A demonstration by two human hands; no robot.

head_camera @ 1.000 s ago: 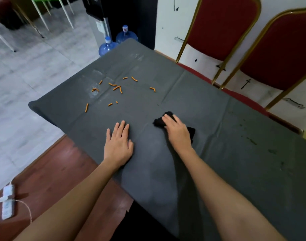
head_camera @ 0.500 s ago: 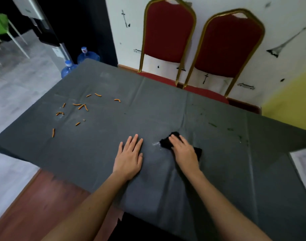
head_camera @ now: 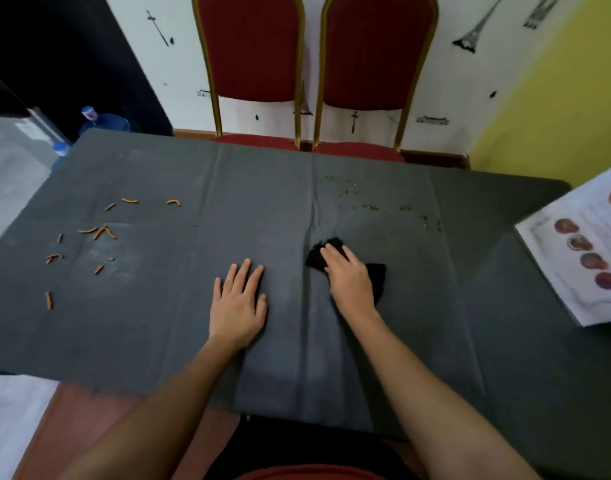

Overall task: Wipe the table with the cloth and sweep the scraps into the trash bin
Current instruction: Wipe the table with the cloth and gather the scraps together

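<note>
Your right hand [head_camera: 349, 284] pressed the cloth [head_camera: 377, 277] to the bench [head_camera: 141, 334], fingers seemingly straight; your left hand [head_camera: 236, 303] lay flat, empty. The scraps [head_camera: 99, 233] lay well left, nearer your left hand.

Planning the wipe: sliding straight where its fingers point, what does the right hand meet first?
Right hand on the black cloth likely meets only bare tablecloth, then the far edge; green specks lie right.

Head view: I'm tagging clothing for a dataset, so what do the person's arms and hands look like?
Both forearms are bare right down to the frame's lower edge, with no sleeves in sight. The left hand and right hand wear no gloves, and no watch, bracelet or ring shows.
</note>
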